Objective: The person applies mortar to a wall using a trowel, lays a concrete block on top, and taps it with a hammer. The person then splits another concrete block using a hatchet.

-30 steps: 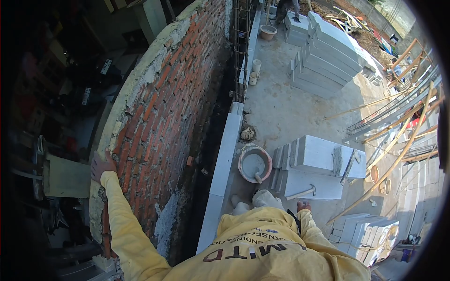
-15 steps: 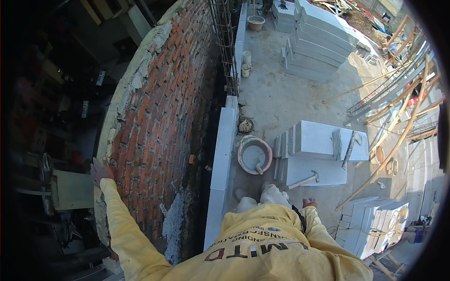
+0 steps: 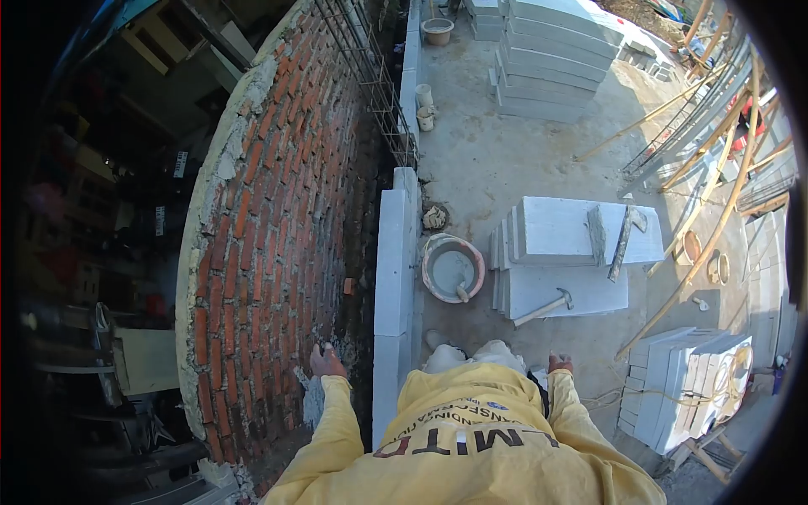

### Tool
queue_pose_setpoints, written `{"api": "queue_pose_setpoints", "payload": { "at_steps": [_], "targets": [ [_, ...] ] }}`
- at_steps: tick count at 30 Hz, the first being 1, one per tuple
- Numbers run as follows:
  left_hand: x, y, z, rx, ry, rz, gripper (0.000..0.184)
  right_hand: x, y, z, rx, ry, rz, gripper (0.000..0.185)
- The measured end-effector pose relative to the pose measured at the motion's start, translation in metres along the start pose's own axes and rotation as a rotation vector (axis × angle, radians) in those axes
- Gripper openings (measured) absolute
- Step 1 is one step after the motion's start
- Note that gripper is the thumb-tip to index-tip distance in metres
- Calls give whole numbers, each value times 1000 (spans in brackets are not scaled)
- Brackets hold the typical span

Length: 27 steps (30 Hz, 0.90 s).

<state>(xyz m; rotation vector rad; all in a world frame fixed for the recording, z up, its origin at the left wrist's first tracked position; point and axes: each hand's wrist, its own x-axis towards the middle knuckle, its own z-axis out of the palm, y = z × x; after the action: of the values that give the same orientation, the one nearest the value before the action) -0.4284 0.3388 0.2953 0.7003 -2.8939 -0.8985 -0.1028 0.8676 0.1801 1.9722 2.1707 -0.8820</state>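
Observation:
My left hand is in front of the rough red brick wall, near the dark gap beside it. Its fingers look slightly spread, and nothing shows in them. Hanging at my other side, my right hand has its fingers loosely curled with no object visible. It is nearest to a claw hammer lying on a white block. A low wall of white blocks runs between the brick wall and the floor. By my feet stands a round mortar tub holding grey mix and a tool with a pale handle.
A hatchet-like tool and a grey flat strip lie on the upper blocks. More white blocks stand at the back and at right. Bamboo poles lean on the right. A rebar cage rises ahead.
My left hand has left the top edge of the brick wall and come down and right, closer to my body. The right hand has barely moved. The view has shifted slightly.

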Motion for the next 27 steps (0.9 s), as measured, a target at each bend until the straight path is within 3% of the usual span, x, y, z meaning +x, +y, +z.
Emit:
{"api": "queue_pose_setpoints", "payload": {
  "at_steps": [1,2,5,8,11,13,14,16,20,23,27],
  "targets": [
    [-24,-18,26,38,-191,-129,64,3,7,-2,29,-1,12,53],
    [-42,-79,73,34,-283,-177,67,4,10,-7,58,-1,22,53],
    [-127,-40,79,150,-552,-291,70,-2,10,-34,146,-14,50,53],
    [-137,-11,86,102,-702,-110,67,-13,12,-64,214,-51,118,57],
    [-116,90,69,3,-884,354,56,20,62,-50,99,-79,187,58],
    [-125,184,40,-251,-878,509,53,34,89,-42,59,-81,196,58],
    [-128,233,22,-361,-1066,318,46,38,98,-42,88,-75,181,57],
    [-151,316,-20,-380,-965,735,48,52,112,-44,118,-88,165,56],
    [-229,448,-108,-618,-1110,1298,52,58,108,-59,89,-95,129,54],
    [-286,510,-162,-705,-1430,1428,52,61,116,-64,85,-109,110,54],
    [-334,534,-175,-753,-1639,1465,46,58,136,-68,80,-138,115,55]
  ]
}}
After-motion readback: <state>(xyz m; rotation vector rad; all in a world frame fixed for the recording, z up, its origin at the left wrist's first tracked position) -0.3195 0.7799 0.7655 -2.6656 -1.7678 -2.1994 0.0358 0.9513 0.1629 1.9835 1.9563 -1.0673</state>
